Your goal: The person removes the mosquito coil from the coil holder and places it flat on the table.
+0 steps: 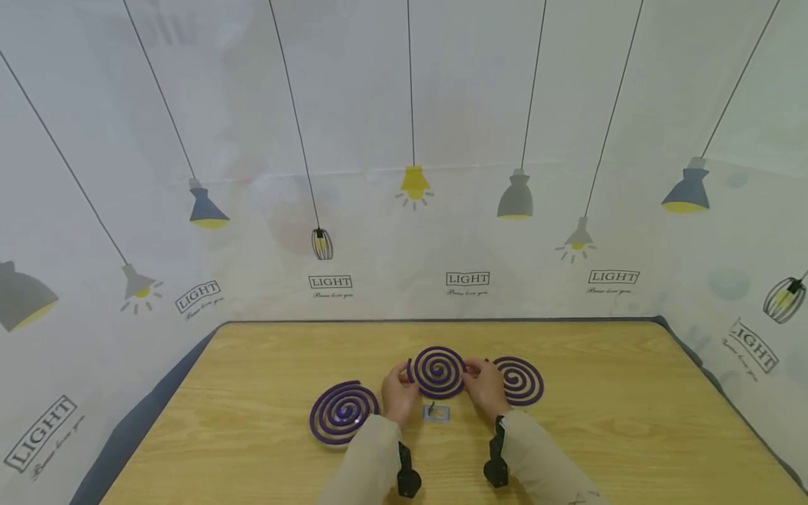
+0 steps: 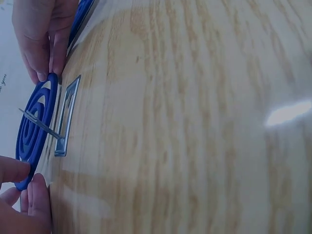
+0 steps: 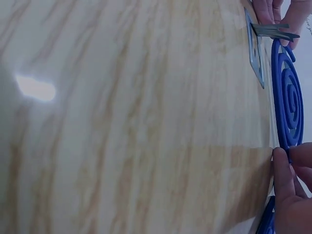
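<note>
While both hands work at the middle of the wooden tabletop [image 1: 265, 435], we see them hold one purple spiral coil [image 1: 437, 372] between them, lifted off the wood and tilted toward the camera. The left hand [image 1: 398, 393] pinches the coil's left edge with curled fingers [image 2: 34, 195], and the right hand [image 1: 485, 386] pinches its right edge in the same way, its fingertips [image 3: 285, 168] pressed on the outer ring. Just below the held coil, a small metal stand [image 1: 436, 412] lies flat on the tabletop, its thin prong [image 2: 41, 124] sticking up close to the coil's face; we cannot tell whether the two touch. A second coil [image 1: 344, 412] lies flat to the left of the stand, beside the left wrist. A third coil [image 1: 520, 380] lies flat to the right of the stand, partly behind the right hand.
</note>
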A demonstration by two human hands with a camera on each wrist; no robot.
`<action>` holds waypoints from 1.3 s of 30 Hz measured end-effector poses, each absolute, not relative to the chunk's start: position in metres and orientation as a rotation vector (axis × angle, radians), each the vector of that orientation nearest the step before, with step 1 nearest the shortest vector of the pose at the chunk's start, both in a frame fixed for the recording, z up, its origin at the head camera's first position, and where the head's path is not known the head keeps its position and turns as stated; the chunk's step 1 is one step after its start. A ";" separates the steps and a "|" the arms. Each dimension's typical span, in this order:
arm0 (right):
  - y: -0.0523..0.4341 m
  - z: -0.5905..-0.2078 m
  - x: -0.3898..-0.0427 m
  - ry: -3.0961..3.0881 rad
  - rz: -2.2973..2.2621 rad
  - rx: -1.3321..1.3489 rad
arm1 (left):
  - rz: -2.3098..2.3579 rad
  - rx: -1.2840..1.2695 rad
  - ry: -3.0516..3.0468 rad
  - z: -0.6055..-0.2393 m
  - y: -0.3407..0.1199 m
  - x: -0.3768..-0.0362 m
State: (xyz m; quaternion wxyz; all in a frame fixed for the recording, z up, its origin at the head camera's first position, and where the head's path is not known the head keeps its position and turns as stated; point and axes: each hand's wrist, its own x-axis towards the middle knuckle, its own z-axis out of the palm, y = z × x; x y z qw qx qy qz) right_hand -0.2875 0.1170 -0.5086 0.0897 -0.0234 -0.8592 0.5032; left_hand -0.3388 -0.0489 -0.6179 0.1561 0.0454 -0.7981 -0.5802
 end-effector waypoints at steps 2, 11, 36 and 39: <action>0.117 -0.508 -0.288 -2.565 1.483 -0.069 | -1.640 0.110 -2.258 -0.644 -0.050 -0.354; 0.121 -0.505 -0.287 -2.631 1.398 -0.007 | -1.508 0.099 -2.318 -0.600 -0.048 -0.325; 0.121 -0.505 -0.287 -2.671 1.388 -0.018 | -1.618 0.060 -2.242 -0.679 -0.060 -0.367; 0.121 -0.505 -0.286 -2.676 1.392 -0.013 | -1.663 0.137 -2.279 -0.596 -0.052 -0.319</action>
